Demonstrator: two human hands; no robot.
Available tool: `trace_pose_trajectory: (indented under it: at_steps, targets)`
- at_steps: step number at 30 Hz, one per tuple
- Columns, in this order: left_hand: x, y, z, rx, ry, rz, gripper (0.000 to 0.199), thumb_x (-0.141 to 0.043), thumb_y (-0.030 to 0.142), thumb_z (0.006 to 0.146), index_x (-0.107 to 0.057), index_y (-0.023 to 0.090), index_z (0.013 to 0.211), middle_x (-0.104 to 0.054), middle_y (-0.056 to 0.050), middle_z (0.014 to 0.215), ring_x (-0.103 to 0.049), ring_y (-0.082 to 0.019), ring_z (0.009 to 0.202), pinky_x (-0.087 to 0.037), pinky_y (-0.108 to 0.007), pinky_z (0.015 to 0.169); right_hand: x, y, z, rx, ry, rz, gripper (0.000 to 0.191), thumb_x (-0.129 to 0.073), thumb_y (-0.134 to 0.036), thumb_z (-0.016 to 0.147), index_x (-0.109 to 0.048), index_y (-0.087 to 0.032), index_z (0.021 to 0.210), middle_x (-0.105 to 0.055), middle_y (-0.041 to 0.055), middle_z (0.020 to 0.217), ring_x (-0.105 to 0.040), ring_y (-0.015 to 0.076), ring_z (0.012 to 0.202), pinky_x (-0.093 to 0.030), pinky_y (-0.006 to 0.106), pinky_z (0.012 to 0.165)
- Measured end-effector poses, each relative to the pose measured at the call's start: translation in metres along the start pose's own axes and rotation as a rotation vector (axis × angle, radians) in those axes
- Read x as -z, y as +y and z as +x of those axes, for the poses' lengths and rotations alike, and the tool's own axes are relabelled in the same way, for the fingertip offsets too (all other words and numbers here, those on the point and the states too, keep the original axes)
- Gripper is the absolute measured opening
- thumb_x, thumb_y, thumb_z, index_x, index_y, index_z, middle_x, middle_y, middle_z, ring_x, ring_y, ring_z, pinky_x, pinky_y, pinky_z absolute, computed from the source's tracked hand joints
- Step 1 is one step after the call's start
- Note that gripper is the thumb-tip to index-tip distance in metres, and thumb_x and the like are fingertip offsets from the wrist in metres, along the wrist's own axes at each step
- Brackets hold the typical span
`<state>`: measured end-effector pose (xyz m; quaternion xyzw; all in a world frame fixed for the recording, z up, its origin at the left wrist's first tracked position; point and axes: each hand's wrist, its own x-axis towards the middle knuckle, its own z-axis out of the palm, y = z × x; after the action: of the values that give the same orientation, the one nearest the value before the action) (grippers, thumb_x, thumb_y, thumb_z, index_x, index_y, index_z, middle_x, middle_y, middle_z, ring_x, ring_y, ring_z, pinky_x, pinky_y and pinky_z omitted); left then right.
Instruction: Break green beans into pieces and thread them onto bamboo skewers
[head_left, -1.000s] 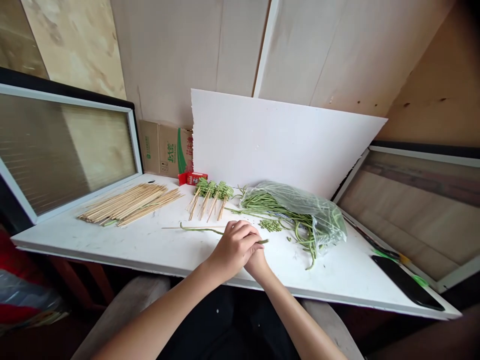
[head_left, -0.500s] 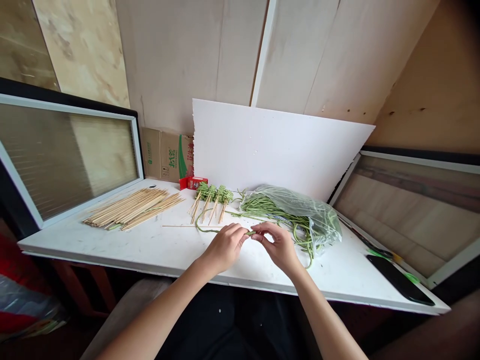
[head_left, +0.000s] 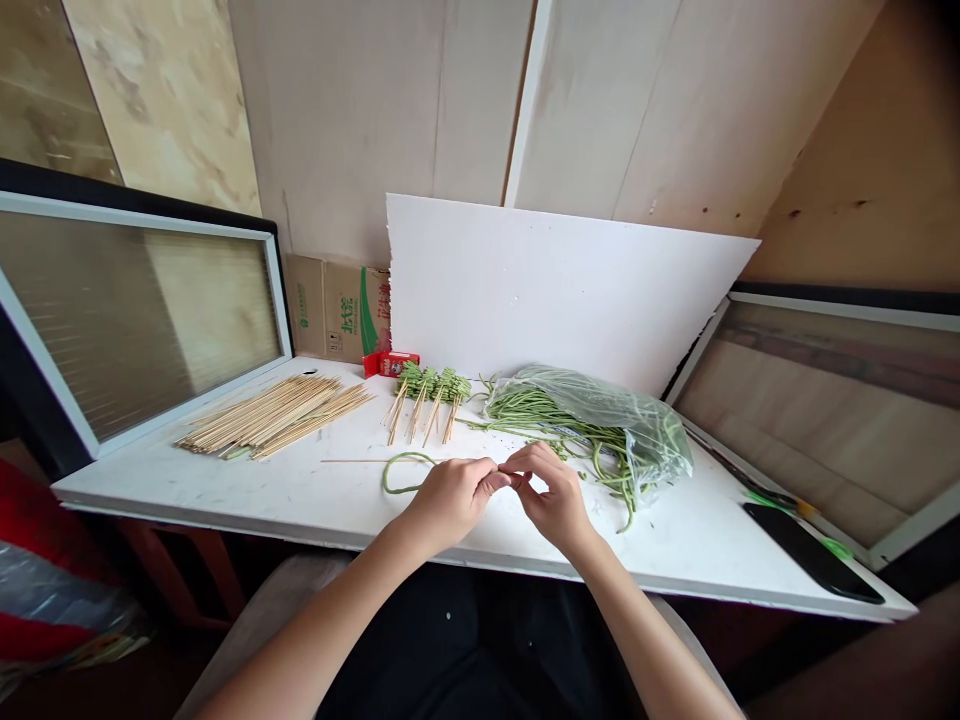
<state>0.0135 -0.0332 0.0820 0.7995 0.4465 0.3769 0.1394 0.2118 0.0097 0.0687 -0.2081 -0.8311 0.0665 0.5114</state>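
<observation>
My left hand (head_left: 459, 497) is closed around a green long bean (head_left: 387, 478), which curls out in a loop on the table to its left. Fingertip to fingertip with it, my right hand (head_left: 551, 492) pinches at the bean's end, which the fingers mostly hide. Behind the loop lies a single thin bamboo skewer (head_left: 349, 461). Several bundles of skewered bean pieces (head_left: 431, 385) lie further back, their bare sticks pointing toward me. To the right of them, a clear plastic bag (head_left: 600, 400) spills loose long beans (head_left: 555, 412).
A pile of bamboo skewers (head_left: 262, 415) lies on the white table (head_left: 300, 500) at the left. A small red box (head_left: 397, 363) and a cardboard box (head_left: 341, 310) stand at the back, beside a white board (head_left: 562, 290). A black phone (head_left: 814, 553) lies near the right edge.
The hands have come together, and the bean's tip, visible between them before, is now mostly covered. The bean's loop has drawn closer to my left hand. The view has shifted slightly.
</observation>
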Motion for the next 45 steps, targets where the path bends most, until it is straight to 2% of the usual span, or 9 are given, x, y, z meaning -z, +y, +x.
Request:
trace_pose_trajectory:
  at_steps: [8, 18, 22, 24, 27, 35, 38, 41, 45]
  targets:
    - [-0.007, -0.017, 0.002, -0.042, -0.052, -0.055, 0.03, -0.05, 0.028, 0.104, -0.073, 0.02, 0.086, -0.078, -0.004, 0.087, -0.07, -0.019, 0.081, -0.045, -0.028, 0.074, -0.01, 0.013, -0.009, -0.161, -0.07, 0.141, 0.023, -0.054, -0.007, 0.094, -0.067, -0.024, 0.085, -0.07, 0.0047, 0.082, -0.063, 0.0219, 0.082, -0.051, 0.035, 0.074]
    - [-0.027, -0.05, 0.005, -0.013, -0.105, -0.319, 0.029, -0.046, 0.028, 0.104, -0.063, 0.019, 0.083, -0.067, -0.002, 0.081, -0.06, -0.016, 0.076, -0.046, -0.027, 0.074, -0.031, 0.045, -0.026, -0.453, -0.008, 0.618, 0.023, -0.079, -0.043, 0.087, -0.071, -0.023, 0.082, -0.07, 0.0042, 0.08, -0.065, 0.02, 0.074, -0.054, 0.033, 0.068]
    - [-0.028, -0.05, 0.004, 0.077, -0.105, -0.324, 0.027, -0.045, 0.03, 0.105, -0.068, 0.018, 0.096, -0.071, -0.006, 0.094, -0.063, -0.019, 0.087, -0.049, -0.03, 0.081, -0.014, 0.07, -0.03, -0.609, 0.048, 0.364, 0.024, -0.078, -0.045, 0.086, -0.08, -0.023, 0.093, -0.078, 0.0096, 0.093, -0.07, 0.0238, 0.08, -0.053, 0.033, 0.063]
    - [-0.031, -0.053, 0.003, 0.104, -0.127, -0.296, 0.03, -0.043, 0.03, 0.106, -0.07, 0.018, 0.103, -0.071, -0.008, 0.1, -0.064, -0.02, 0.091, -0.05, -0.032, 0.084, 0.0, 0.09, -0.035, -0.606, 0.007, 0.134, 0.022, -0.072, -0.041, 0.089, -0.082, -0.023, 0.097, -0.08, 0.011, 0.099, -0.072, 0.0273, 0.091, -0.055, 0.035, 0.07]
    - [-0.037, -0.06, 0.003, 0.08, -0.148, -0.255, 0.035, -0.04, 0.03, 0.107, -0.073, 0.019, 0.114, -0.068, -0.01, 0.11, -0.063, -0.021, 0.096, -0.052, -0.034, 0.089, 0.023, 0.123, -0.046, -0.636, 0.014, -0.168, 0.02, -0.067, -0.034, 0.087, -0.083, -0.023, 0.092, -0.081, 0.0107, 0.096, -0.074, 0.0286, 0.09, -0.056, 0.04, 0.082]
    - [-0.038, -0.057, 0.005, 0.094, -0.095, -0.32, 0.028, -0.054, 0.028, 0.102, -0.072, 0.02, 0.122, -0.069, -0.011, 0.114, -0.066, -0.021, 0.1, -0.054, -0.035, 0.093, 0.053, 0.172, -0.061, -0.758, 0.062, -0.485, 0.016, -0.071, -0.029, 0.078, -0.082, -0.021, 0.086, -0.081, 0.0092, 0.084, -0.073, 0.0279, 0.079, -0.055, 0.039, 0.076]
    - [-0.038, -0.057, 0.007, 0.126, -0.031, -0.383, 0.026, -0.064, 0.024, 0.097, -0.069, 0.019, 0.122, -0.072, -0.007, 0.101, -0.068, -0.02, 0.095, -0.055, -0.035, 0.091, 0.051, 0.172, -0.058, -0.643, 0.127, -0.522, 0.016, -0.073, -0.033, 0.079, -0.081, -0.02, 0.084, -0.08, 0.0111, 0.084, -0.071, 0.0302, 0.083, -0.055, 0.043, 0.079]
    - [-0.043, -0.06, 0.009, 0.126, 0.008, -0.462, 0.027, -0.071, 0.02, 0.091, -0.069, 0.018, 0.119, -0.073, -0.006, 0.096, -0.07, -0.019, 0.091, -0.057, -0.034, 0.088, 0.047, 0.15, -0.048, -0.545, 0.131, -0.427, 0.026, -0.072, -0.043, 0.088, -0.08, -0.019, 0.091, -0.08, 0.0142, 0.096, -0.071, 0.0314, 0.091, -0.055, 0.046, 0.086]
    - [-0.047, -0.058, 0.009, 0.072, 0.09, -0.465, 0.026, -0.075, 0.017, 0.088, -0.07, 0.016, 0.113, -0.071, -0.006, 0.095, -0.069, -0.018, 0.088, -0.059, -0.033, 0.085, 0.036, 0.091, -0.025, -0.518, -0.215, 0.017, 0.04, -0.058, -0.054, 0.102, -0.081, -0.021, 0.102, -0.08, 0.0127, 0.114, -0.073, 0.0282, 0.1, -0.055, 0.036, 0.078]
